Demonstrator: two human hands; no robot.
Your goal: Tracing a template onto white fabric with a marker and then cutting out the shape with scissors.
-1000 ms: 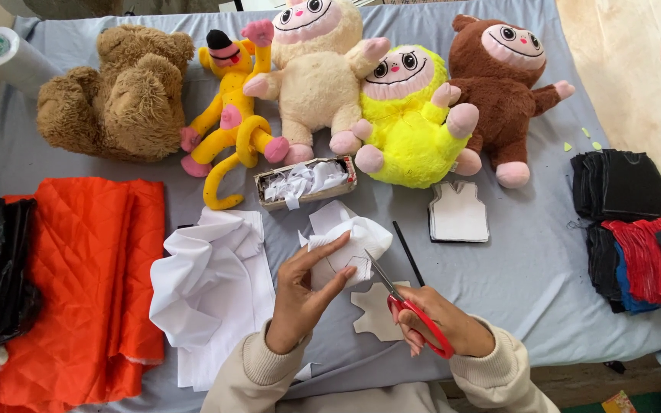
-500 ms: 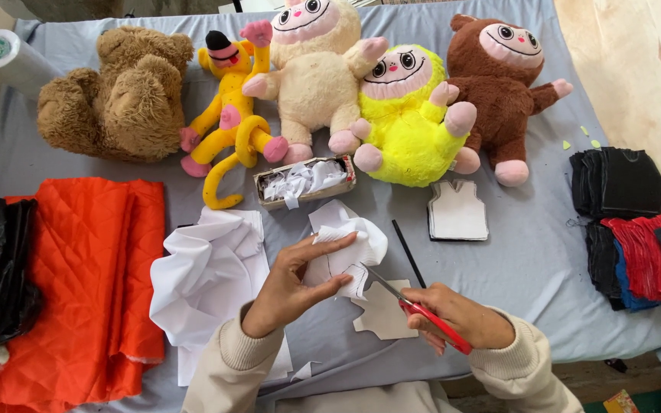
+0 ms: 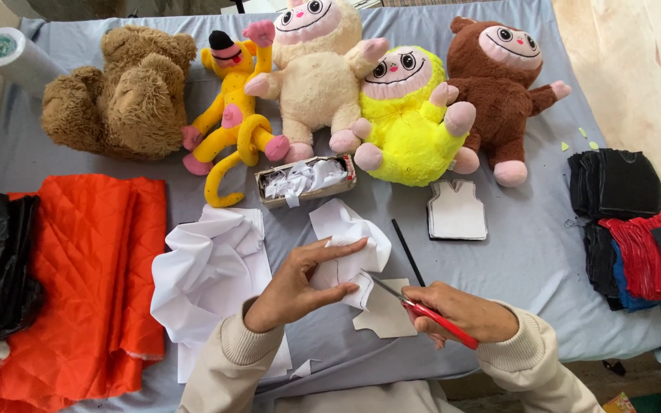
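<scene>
The piece of white fabric [image 3: 346, 248] lies at lower centre of the frame, thin, limp and light, likely to slip and crumple, so best pinned flat close to the cut. The left hand [image 3: 300, 283] presses and pinches it with fingers spread; the right hand [image 3: 460, 312] is closed round red-handled scissors [image 3: 422, 310] whose blades seem to bite its edge over a grey cardboard template [image 3: 385, 315]. Above sits a small open cardboard box [image 3: 304, 180] of white scraps; another vest-shaped template [image 3: 457, 211] lies right of centre.
</scene>
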